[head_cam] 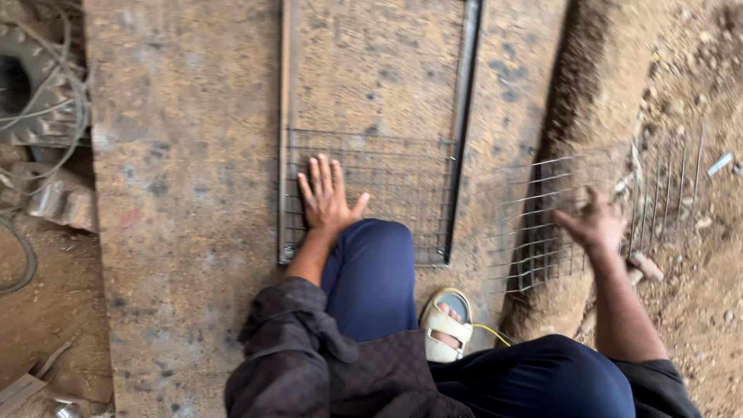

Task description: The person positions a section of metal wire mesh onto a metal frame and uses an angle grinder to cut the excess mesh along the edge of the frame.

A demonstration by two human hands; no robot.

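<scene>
Nearest the camera, at about six o'clock, the person crouches in dark blue trousers, one foot in a pale sandal (pixel 446 325) planted on the slab (pixel 186 193), a posture that lets both arms reach forward at ground level.

Just beyond the knee, the left hand (pixel 326 197) lies flat with fingers spread wide, palm down on a piece of wire mesh (pixel 387 182). It grips nothing; it seems to press the mesh down so it lies steady inside the metal frame (pixel 461 116), whose two long bars run away toward twelve o'clock.

At about three o'clock, the right hand (pixel 594 224) reaches to a second mesh piece (pixel 542 232) that overhangs the slab's edge toward the loose dirt (pixel 696 93). The hand is blurred, so whether its fingers are hooked through the wires or only resting on them I cannot tell; it looks partly curled.

Farther off, at ten o'clock, a tangle of wire (pixel 46 101) and a toothed metal part (pixel 23 46) sit beside the slab, well apart from both hands.
</scene>
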